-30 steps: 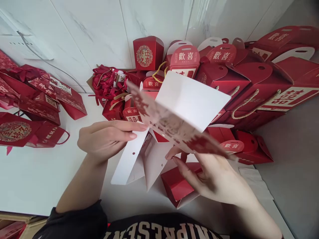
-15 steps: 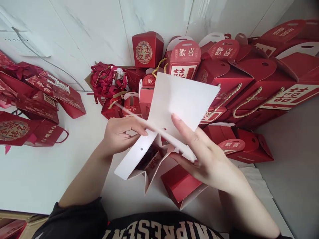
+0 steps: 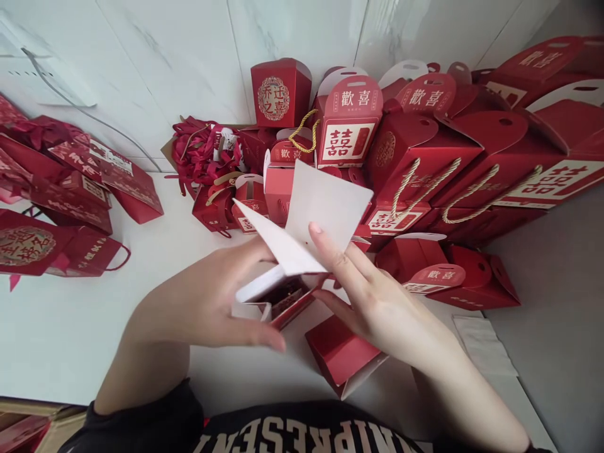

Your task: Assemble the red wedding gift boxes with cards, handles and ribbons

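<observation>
A box with white inner flaps (image 3: 330, 201) stands with its top unfolded, and dark, partly hidden contents show inside. On its left side is my left hand (image 3: 207, 299), thumb stretched out below and fingers reaching behind the left flap. My right hand (image 3: 363, 292) grips the box's right side, with the index finger on the inner face of the tall white flap and the thumb beneath. A smaller red box (image 3: 342, 352) lies just below my right hand on the white table (image 3: 51, 340).
Stacked red gift boxes (image 3: 425, 157) with rope handles fill the back right. Red bags (image 3: 94, 251) lie at the left, and red ribbons (image 3: 202, 151) are bunched near the tiled wall (image 3: 189, 63). White paper (image 3: 484, 346) lies at the right.
The tall white flap has tilted down and left, and the box has turned. My left hand has moved lower, with its thumb now spread away from its fingers.
</observation>
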